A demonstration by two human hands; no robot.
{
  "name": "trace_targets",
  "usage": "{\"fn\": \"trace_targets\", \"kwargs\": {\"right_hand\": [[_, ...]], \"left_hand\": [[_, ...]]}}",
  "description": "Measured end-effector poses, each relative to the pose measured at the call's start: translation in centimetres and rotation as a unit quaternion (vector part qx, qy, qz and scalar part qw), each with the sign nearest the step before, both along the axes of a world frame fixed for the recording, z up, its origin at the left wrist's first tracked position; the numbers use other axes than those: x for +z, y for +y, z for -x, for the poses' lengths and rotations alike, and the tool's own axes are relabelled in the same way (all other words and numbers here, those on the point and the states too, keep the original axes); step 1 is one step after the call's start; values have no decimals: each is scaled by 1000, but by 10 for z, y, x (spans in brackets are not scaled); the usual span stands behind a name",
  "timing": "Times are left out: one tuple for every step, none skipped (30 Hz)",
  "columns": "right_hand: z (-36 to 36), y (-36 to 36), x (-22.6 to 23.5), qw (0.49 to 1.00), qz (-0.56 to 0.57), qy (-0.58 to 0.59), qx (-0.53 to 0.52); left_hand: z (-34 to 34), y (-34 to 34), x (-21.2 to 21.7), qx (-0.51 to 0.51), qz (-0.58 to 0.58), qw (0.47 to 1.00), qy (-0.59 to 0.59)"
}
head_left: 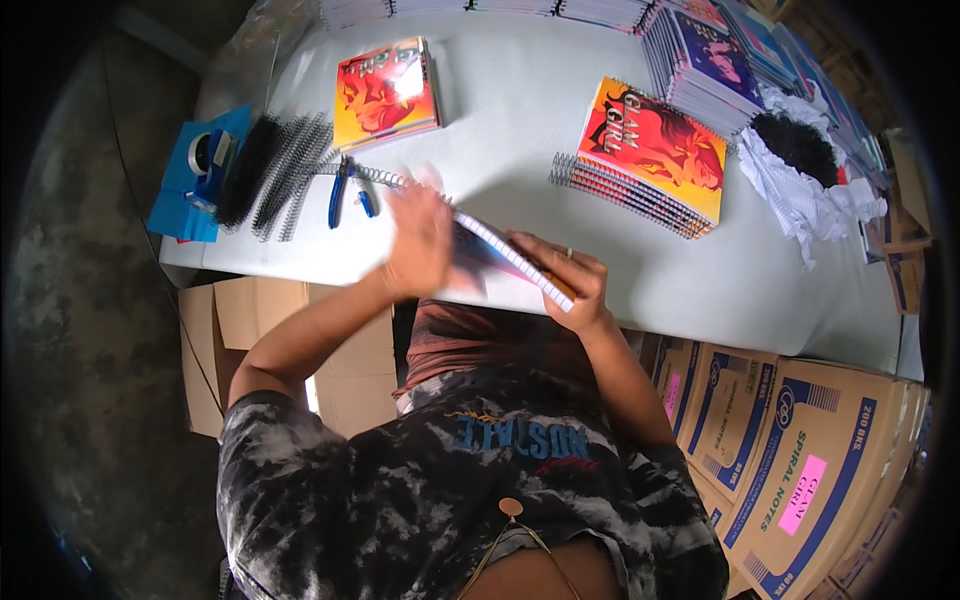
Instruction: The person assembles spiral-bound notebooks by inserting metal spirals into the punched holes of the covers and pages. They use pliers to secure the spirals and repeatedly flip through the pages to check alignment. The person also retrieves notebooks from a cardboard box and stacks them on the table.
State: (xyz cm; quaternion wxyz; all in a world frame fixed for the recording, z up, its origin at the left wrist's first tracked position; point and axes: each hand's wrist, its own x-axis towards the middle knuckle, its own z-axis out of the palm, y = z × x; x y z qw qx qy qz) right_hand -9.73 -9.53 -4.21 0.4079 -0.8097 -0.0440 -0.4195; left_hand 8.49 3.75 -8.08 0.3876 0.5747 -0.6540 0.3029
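Observation:
My right hand (578, 278) is closed on one end of a notebook (517, 256), which it holds tilted on edge above the table's near side. The row of punched holes along the notebook's spine faces up. At the other end of the notebook, my left hand (420, 240) is smeared by motion, so its fingers do not show clearly. A loose wire coil (378, 177) stretches leftward from beside that hand. Just left of the hand lie blue-handled cutting pliers (340, 195). A pile of dark spiral coils (275, 175) rests farther left.
A stack of red-and-yellow notebooks (385, 95) sits at the far left-centre, and a spiral-bound stack (655, 150) at the right. Beyond it are purple-covered notebooks (715, 55) and crumpled paper (785, 195). A blue tape dispenser (210, 168) stands at the left edge. Cardboard boxes (810, 470) line the lower right.

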Motion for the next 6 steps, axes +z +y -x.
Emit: {"fn": "trace_targets", "kwargs": {"right_hand": [[-2,-2,0,1000,-2,-11,0],[-5,-5,-1,1000,-1,-16,-8],[-4,-3,-2,1000,-29,10,5],[0,-2,0,997,-64,36,8],[2,-3,2,998,-50,20,13],[-3,-8,5,999,-28,-5,25]], "left_hand": [[13,27,5,-38,-121,988,-85],[-2,9,10,30,-11,997,-74],[-21,-15,19,99,93,989,-53],[-16,-19,47,130,78,988,-22],[-11,-23,75,161,59,985,8],[-14,-23,77,166,63,984,4]]}}
